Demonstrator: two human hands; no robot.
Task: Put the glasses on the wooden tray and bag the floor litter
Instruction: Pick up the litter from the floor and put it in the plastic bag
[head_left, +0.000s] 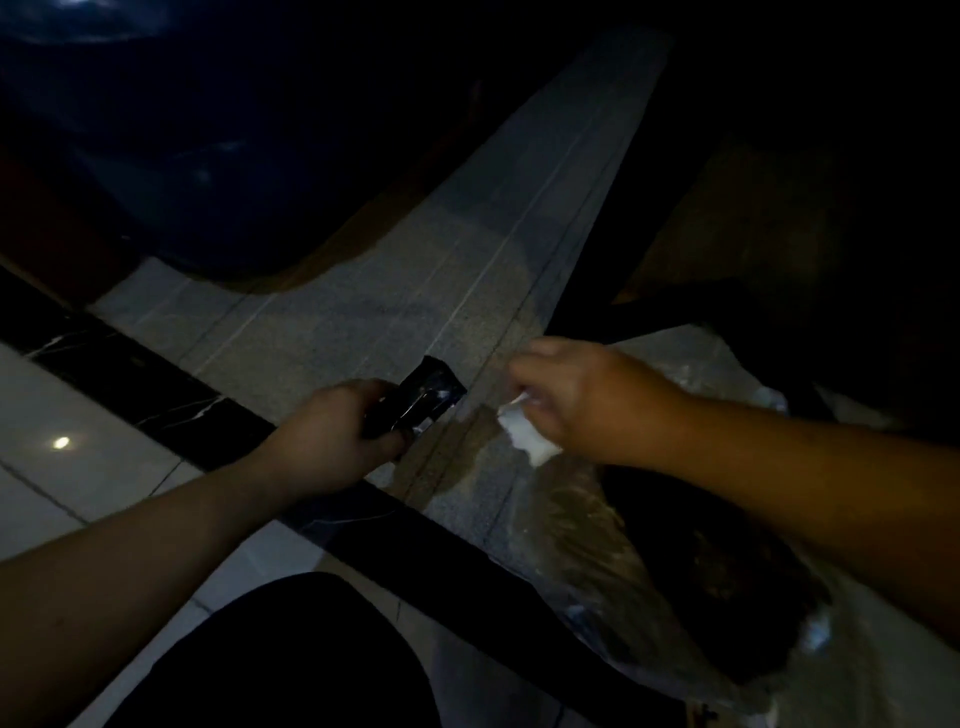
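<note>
Litter: two pieces in hand over the grey floor strip (415, 291), a dark shiny wrapper (421, 402) and a white scrap (524, 434); no glasses or wooden tray in view.
Left hand (332, 441): fingers curled shut around the lower end of the dark shiny wrapper, whose upper end sticks out past the knuckles.
Right hand (576, 400): fingertips pinched closed on the white scrap, which hangs below the fingers, near the floor.
Bag: a clear plastic bag (649, 519) lies under and beyond the right forearm, with dark contents inside; its mouth cannot be made out in this light.
Step in hand: judged to be gathering floor litter for bagging.
Method advised: carry both pieces to the bag opening together, release the white scrap well inside so it cannot drift out, then push the wrapper in after it.
Risk: poor light; small scraps may be missed on the speckled floor.
</note>
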